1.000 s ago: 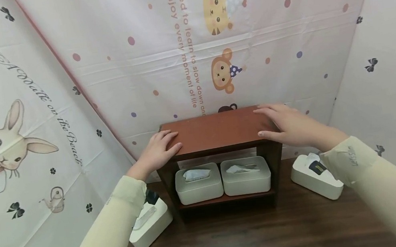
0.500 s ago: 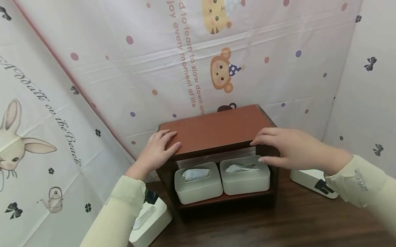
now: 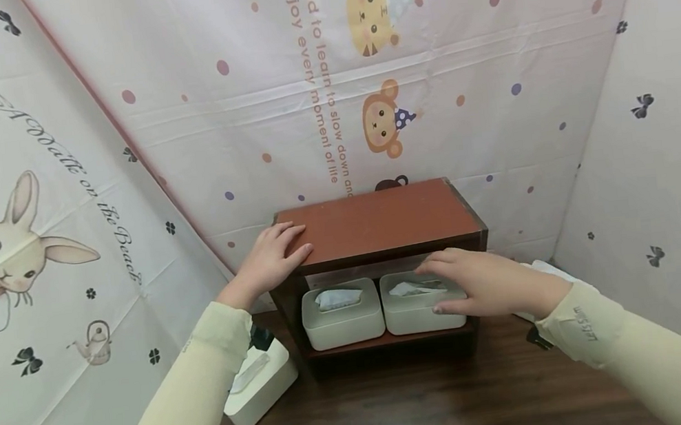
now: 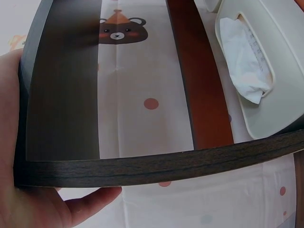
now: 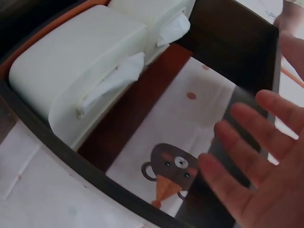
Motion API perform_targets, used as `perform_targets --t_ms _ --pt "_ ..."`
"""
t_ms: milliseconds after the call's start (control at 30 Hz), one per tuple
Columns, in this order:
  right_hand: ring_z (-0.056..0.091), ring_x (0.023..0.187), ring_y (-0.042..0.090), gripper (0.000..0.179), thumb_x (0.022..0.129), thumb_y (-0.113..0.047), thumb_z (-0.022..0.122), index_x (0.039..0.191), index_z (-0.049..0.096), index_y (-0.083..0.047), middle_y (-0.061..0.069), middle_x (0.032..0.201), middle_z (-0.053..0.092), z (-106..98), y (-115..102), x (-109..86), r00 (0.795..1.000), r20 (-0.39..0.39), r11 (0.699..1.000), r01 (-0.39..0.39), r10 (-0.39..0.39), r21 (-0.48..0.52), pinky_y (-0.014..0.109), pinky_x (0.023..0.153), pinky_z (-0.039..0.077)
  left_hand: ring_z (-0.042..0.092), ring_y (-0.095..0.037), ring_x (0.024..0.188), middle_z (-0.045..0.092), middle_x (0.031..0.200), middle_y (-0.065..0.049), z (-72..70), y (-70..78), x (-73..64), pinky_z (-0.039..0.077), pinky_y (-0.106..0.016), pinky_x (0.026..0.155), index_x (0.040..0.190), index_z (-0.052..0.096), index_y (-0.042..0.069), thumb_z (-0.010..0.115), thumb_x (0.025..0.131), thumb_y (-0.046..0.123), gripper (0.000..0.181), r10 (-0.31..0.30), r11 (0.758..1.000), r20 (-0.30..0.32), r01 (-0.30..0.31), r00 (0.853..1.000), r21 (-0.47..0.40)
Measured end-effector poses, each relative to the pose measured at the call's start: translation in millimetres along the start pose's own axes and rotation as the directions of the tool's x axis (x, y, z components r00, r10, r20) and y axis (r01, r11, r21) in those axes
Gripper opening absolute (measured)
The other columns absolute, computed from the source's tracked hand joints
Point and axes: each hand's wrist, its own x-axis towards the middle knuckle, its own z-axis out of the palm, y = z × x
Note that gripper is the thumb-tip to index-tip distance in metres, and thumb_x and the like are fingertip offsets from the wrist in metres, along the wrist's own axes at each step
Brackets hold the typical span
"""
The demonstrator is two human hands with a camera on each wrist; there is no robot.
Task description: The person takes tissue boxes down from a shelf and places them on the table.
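Observation:
A small reddish-brown shelf (image 3: 385, 221) with dark edges stands against the back wall. On its lower board sit two pale tissue boxes side by side, the left box (image 3: 343, 328) and the right box (image 3: 411, 321), each with a white tissue showing at its slot. My left hand (image 3: 266, 258) rests on the shelf's top left corner; the left wrist view has a finger along the outer side panel. My right hand (image 3: 485, 284), fingers extended, hovers before the right box and covers part of it. In the right wrist view nothing lies between those fingers.
Another tissue box (image 3: 262, 394) lies angled on the dark wooden floor (image 3: 411, 406) left of the shelf. A further white box (image 3: 558, 271) to the right is mostly behind my right sleeve. Printed cloth walls (image 3: 232, 134) enclose the back and both sides.
My right hand has come off the shelf's top right corner and moved down and leftward to the right tissue box. The left hand stays on its corner.

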Motion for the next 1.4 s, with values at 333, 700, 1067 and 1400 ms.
perform_targets --t_ms 333,700,1067,1400 --pt "0.060 0.138 0.037 0.097 0.095 -0.071 0.075 0.168 0.045 -0.015 0.011 0.156 0.057 17.0 6.9 19.2 0.994 0.065 0.996 -0.084 0.085 -0.015 0.062 0.109 0.052 0.033 -0.040 0.159 0.042 0.171 -0.015 -1.4 2.1 -0.1 0.029 -0.063 0.128 0.165 0.053 0.015 0.057 0.110 0.057 0.069 0.003 1.000 -0.001 -0.004 1.000 -0.006" --pt "0.073 0.095 0.021 0.098 0.091 -0.060 0.086 0.162 0.051 -0.003 0.008 0.117 0.076 36.0 25.0 47.2 0.971 0.164 0.985 -0.175 0.173 -0.005 0.052 0.085 0.061 0.033 -0.041 0.158 0.042 0.172 -0.015 -0.7 1.5 -0.2 0.029 -0.064 0.127 0.165 0.053 0.015 0.057 0.110 0.058 0.070 -0.003 1.000 -0.003 0.003 1.000 -0.004" --pt "0.071 0.092 0.014 0.119 0.087 -0.067 0.086 0.176 0.026 -0.016 0.012 0.142 0.070 52.4 24.6 65.4 0.924 0.272 0.944 -0.309 0.269 0.117 0.048 0.082 0.059 0.034 -0.041 0.158 0.042 0.172 -0.015 0.4 3.2 -0.1 0.030 -0.064 0.127 0.165 0.053 0.015 0.058 0.110 0.057 0.069 -0.002 1.000 -0.008 0.002 1.000 -0.008" --pt "0.048 0.152 0.039 0.120 0.087 -0.053 0.092 0.177 0.023 -0.015 0.018 0.175 0.034 69.5 38.0 70.2 0.934 0.233 0.928 -0.318 0.271 0.194 0.060 0.112 0.050 0.033 -0.041 0.159 0.042 0.171 -0.015 1.1 1.3 -0.2 0.028 -0.063 0.128 0.165 0.053 0.015 0.058 0.110 0.056 0.069 0.000 1.000 -0.011 0.000 1.000 -0.011"
